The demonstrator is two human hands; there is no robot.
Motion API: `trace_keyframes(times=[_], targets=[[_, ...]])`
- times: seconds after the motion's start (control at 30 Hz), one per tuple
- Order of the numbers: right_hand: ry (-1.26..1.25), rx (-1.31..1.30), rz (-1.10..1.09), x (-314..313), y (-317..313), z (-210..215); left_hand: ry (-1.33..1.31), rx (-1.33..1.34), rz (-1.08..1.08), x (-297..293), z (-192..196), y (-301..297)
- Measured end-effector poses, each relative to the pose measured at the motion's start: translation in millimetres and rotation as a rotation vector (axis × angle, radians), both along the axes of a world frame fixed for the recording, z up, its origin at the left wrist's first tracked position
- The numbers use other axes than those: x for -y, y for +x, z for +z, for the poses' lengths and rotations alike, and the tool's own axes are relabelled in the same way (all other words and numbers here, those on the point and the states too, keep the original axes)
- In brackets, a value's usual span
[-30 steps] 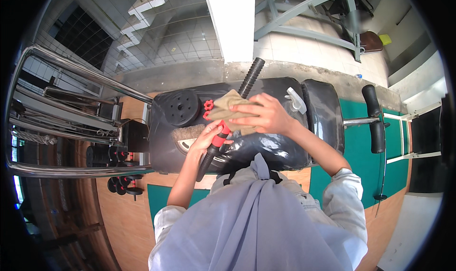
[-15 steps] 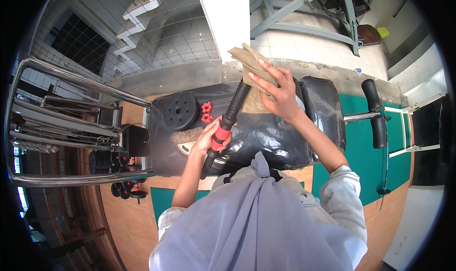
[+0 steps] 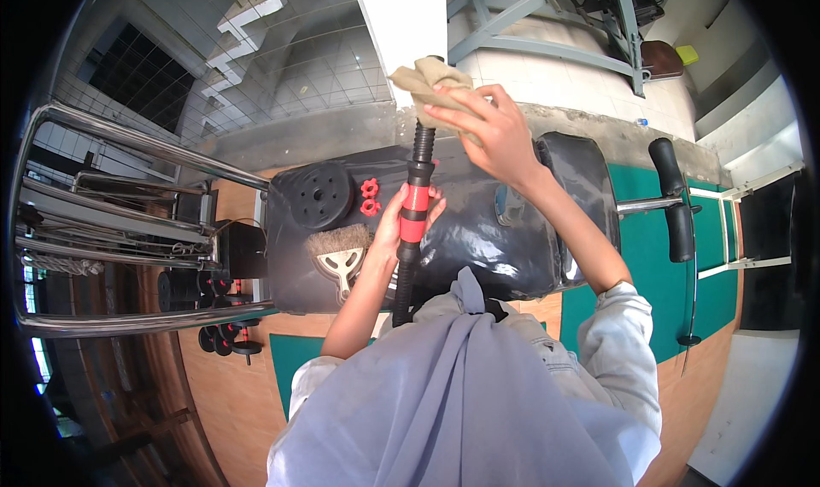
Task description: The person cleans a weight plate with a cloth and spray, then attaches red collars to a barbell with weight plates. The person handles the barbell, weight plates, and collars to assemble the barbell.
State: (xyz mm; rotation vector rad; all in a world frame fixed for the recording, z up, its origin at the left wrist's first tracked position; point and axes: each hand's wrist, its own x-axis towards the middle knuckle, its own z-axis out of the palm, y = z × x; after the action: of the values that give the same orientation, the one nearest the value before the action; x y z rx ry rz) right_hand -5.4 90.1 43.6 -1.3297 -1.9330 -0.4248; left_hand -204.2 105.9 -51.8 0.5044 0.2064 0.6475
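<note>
My left hand (image 3: 389, 232) is wrapped around a dumbbell bar (image 3: 415, 201) with a red and black middle and black threaded ends. The bar stands nearly in line with my body, its near end by my lap. In my right hand (image 3: 502, 141) is a crumpled beige cloth (image 3: 431, 84), pressed around the far part of the bar. A dark tip shows just past the cloth. Beside my left forearm, a wide bristle brush (image 3: 340, 249) lies on the black padded bench (image 3: 465, 261). A round black weight plate (image 3: 318, 197) and two red star nuts (image 3: 369, 188) lie farther left.
Chrome rails (image 3: 162, 158) of a machine flank the bench on the left, with several dumbbells (image 3: 226, 337) on the floor below. To the right are foam rollers (image 3: 669, 169) on a metal post and a green mat (image 3: 636, 290). A low concrete ledge (image 3: 581, 121) runs behind.
The bar has swung from a rightward slant to nearly straight ahead. My right hand and the cloth have moved left and farther out along it. More of the brush shows now.
</note>
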Motion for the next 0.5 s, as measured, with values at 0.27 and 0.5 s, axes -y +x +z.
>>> trace_keyframes(times=[0.27, 0.5], targets=[[-0.164, 0.146, 0.369, 54, -59, -31, -0.186, 0.226, 0.085, 7, 4, 9], [-0.161, -0.023, 0.251, 48, -64, -34, -0.203, 0.22, 0.148, 10, -18, 6]])
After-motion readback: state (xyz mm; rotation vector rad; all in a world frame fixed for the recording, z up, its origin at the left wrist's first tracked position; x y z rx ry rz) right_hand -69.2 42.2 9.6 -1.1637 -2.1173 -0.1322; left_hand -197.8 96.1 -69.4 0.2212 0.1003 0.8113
